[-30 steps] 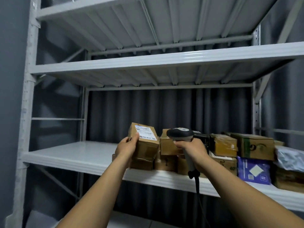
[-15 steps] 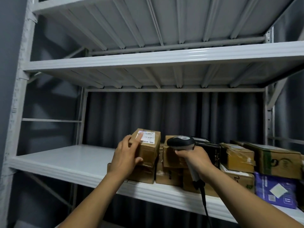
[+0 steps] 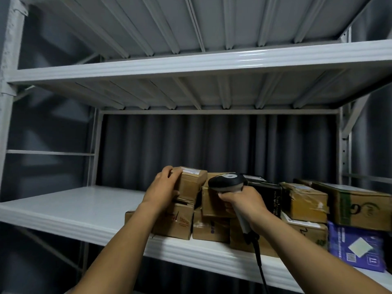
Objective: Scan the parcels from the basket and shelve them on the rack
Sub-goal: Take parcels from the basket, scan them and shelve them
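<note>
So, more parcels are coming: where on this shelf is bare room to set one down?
The white metal shelf is bare on its left half, from the grey left post to the stacked brown cardboard parcel the left hand grips. Rightward it is crowded: boxes two high, up to the purple packet.

Dim, cool grey-blue light. It falls from the front, leaving a streak of glare on the front edge of the upper shelf and whitening the left part of the lower shelf. The curtain behind and the space beneath the lower shelf lie in deep shadow. The scanner has a dull sheen. Focus is soft: the label on the leftmost upper parcel is unreadable, the blue packet at the right edge smeared. Shelf lines bow toward the frame's edges.
</note>
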A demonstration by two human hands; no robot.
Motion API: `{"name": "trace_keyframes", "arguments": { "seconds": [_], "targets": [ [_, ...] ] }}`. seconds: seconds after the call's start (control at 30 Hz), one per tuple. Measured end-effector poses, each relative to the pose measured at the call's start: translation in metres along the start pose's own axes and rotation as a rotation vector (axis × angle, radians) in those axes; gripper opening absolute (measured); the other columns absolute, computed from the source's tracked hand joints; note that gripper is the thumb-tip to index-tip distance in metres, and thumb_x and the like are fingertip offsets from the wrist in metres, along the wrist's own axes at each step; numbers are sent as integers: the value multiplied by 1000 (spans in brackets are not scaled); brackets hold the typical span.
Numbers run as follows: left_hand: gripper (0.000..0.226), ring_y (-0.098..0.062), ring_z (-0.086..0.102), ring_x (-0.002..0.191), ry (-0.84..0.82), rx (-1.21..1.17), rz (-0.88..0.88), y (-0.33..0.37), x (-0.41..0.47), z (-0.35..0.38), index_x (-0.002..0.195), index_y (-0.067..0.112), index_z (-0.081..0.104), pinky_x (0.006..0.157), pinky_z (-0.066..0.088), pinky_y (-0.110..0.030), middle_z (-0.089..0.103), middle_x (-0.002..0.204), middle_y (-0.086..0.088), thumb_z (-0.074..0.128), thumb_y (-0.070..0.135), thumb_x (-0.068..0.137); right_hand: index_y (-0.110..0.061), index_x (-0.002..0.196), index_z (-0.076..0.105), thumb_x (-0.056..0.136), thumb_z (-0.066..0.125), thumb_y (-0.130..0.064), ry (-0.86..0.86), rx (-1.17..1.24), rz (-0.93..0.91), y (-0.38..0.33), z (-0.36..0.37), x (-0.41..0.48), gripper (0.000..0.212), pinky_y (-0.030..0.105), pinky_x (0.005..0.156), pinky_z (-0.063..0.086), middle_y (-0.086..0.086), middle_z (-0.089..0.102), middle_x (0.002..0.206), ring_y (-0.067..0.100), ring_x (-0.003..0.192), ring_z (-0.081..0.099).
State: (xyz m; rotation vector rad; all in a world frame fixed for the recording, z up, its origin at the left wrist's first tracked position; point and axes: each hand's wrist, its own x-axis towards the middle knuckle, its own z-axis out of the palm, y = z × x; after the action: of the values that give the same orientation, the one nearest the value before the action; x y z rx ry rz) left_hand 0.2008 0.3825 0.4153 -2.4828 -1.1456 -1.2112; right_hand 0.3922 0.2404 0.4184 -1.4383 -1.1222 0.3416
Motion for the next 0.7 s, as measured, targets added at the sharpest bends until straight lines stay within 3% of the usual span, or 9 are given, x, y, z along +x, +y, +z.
{"name": "trace_keyframes", "arguments": {
  "seconds": [0.2, 0.5, 0.63, 0.7],
  "targets": [
    [76, -25, 27, 139, -42, 43, -14, 7, 5, 10, 149, 28, 21, 104, 42, -40, 15, 156, -2, 65, 16, 88, -15, 86, 74, 72, 81, -28, 3, -23, 25, 3, 2, 9, 20, 43, 82, 60, 3, 74, 85, 21, 81, 71],
    [76, -36, 16, 144, -117, 259, -37, 30, -29, -24, 153, 25, 12, 111, 30, -43, 4, 159, -17, 58, 28, 93, -15, 88, 73, 74, 81, -28, 20, -63, 36, -7, -20, -27, 21, 41, 82, 58, 5, 73, 89, 23, 84, 69],
    [72, -35, 18, 142, -155, 286, -14, 45, -61, -42, 153, 27, 17, 112, 31, -41, 3, 159, -16, 55, 19, 93, -11, 89, 73, 78, 77, -25, 2, -81, 27, -13, -39, -64, 18, 35, 74, 57, 9, 74, 85, 23, 77, 69],
    [68, -34, 21, 141, -172, 301, -12, 58, -83, -48, 151, 28, 24, 110, 34, -42, 6, 159, -14, 58, 26, 92, -10, 86, 73, 77, 76, -23, -10, -111, 29, -11, -47, -88, 16, 36, 71, 58, 9, 74, 82, 23, 73, 70]
  ]
}}
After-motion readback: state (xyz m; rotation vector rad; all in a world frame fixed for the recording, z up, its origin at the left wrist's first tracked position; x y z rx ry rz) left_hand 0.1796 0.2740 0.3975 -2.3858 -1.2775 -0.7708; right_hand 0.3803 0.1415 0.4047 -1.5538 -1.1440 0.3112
